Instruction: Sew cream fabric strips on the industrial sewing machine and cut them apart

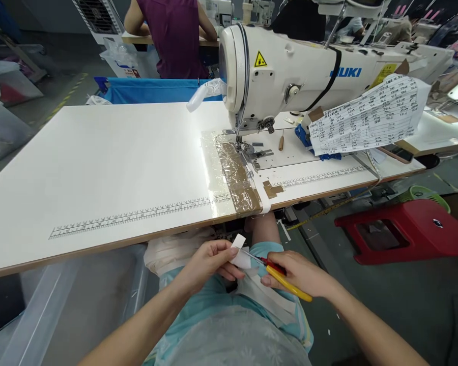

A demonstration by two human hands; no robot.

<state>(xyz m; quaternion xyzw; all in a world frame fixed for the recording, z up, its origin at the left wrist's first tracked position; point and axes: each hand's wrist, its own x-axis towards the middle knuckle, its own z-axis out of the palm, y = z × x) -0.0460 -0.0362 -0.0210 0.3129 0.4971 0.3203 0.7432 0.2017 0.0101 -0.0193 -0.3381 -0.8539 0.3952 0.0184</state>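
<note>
My left hand is closed, pinching a white strip of fabric above my lap. In my right hand is a pair of scissors with yellow and red handles. Their thin metal blades point left and reach the strip beside my left fingertips. Whether the blades are apart cannot be made out. More white material hangs down over my lap, below the scissors.
Ahead stands a sewing machine on a white table with printed rulers along its front edge. A handwritten sheet leans at the machine's right. A red stool is to the right, a clear plastic bin at lower left. Another person sits beyond.
</note>
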